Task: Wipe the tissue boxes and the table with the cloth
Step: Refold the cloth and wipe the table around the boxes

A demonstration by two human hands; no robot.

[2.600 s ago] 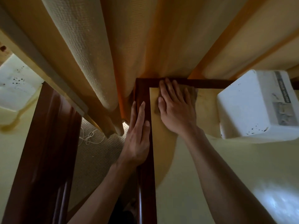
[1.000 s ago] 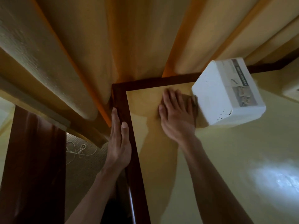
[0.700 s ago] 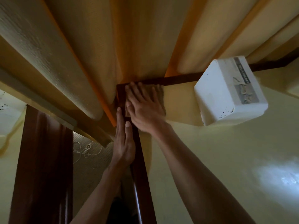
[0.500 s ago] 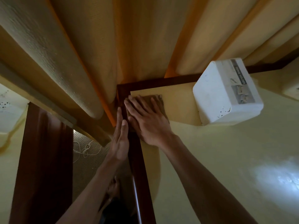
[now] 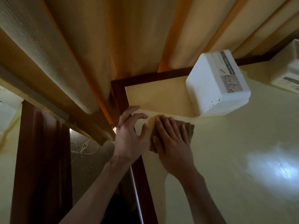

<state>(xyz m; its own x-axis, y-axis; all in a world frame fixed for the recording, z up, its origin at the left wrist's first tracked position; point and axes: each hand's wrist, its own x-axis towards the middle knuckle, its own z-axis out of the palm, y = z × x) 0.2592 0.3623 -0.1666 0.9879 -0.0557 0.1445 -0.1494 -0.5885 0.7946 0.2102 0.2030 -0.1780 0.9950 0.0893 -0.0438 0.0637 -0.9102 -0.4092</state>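
Observation:
My right hand (image 5: pixel 172 143) lies flat, fingers straight, on a folded brown cloth (image 5: pixel 188 128) and presses it onto the pale yellow table (image 5: pixel 226 159) near its left edge. My left hand (image 5: pixel 129 136) hovers at the table's dark wooden edge (image 5: pixel 140 183) with fingers spread and loosely bent, holding nothing; its thumb is close to the cloth. A white tissue box (image 5: pixel 216 84) labelled "tissue holder" stands behind the cloth near the far corner. A second white tissue box (image 5: pixel 289 73) shows partly at the right edge of the view.
Heavy beige curtains (image 5: pixel 113 38) hang along the table's far side and left corner. Left of the table is a gap with carpet and a loose white string (image 5: pixel 82 149). Another wood-edged yellow table (image 5: pixel 40 159) stands farther left.
My right hand slid the cloth from the far left corner back toward me and slightly right. My left hand lifted off the wooden edge and spread its fingers beside the cloth.

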